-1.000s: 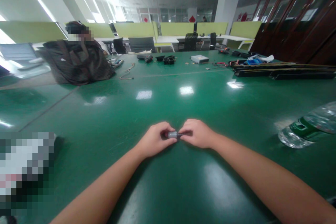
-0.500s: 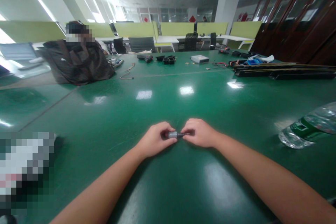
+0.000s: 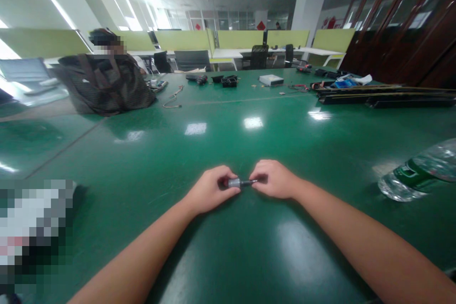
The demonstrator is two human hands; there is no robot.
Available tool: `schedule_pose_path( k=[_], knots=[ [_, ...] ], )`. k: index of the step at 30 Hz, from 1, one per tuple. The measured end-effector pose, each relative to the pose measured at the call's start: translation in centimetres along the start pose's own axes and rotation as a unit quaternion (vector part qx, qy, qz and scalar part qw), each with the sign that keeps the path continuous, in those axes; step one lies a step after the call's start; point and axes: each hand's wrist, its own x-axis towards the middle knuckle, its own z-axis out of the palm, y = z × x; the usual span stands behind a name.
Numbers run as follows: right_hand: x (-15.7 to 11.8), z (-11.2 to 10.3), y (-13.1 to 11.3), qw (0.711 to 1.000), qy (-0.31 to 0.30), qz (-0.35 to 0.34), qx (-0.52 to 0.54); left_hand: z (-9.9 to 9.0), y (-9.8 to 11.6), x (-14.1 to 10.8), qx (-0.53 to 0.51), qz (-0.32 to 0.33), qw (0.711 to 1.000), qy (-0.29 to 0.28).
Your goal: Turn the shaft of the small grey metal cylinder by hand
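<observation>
A small cylindrical object (image 3: 234,183), silver-grey with a dark narrow part on its right, lies level just above the green table (image 3: 221,147). My left hand (image 3: 213,190) holds its thick left end between thumb and fingers, which partly hide it. The fingertips of my right hand (image 3: 272,179) are closed on the thin right end of the same object. Between the two hands a short stretch of the dark shaft shows.
A clear bottle with a green label (image 3: 416,173) lies at the right. At the left are a pixelated box (image 3: 32,218) and a dark bag (image 3: 107,85), with a person behind it. Black parts (image 3: 230,81) and long dark strips (image 3: 384,97) sit farther back.
My right hand has shifted slightly to the right, so more of the dark shaft shows between the hands. My left hand has stayed in place.
</observation>
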Motion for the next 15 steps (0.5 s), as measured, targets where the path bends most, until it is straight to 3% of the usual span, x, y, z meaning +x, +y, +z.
schedule_pose_path(
  k=[8, 15],
  knots=[
    [-0.2, -0.7, 0.2, 1.0, -0.001, 0.009, 0.003, 0.0, -0.1, 0.0, -0.003, 0.002, 1.0, 0.003],
    [-0.8, -2.0, 1.8, 0.998, 0.005, 0.07, 0.006, 0.1, -0.2, -0.1, 0.004, -0.003, 1.0, 0.007]
  ],
)
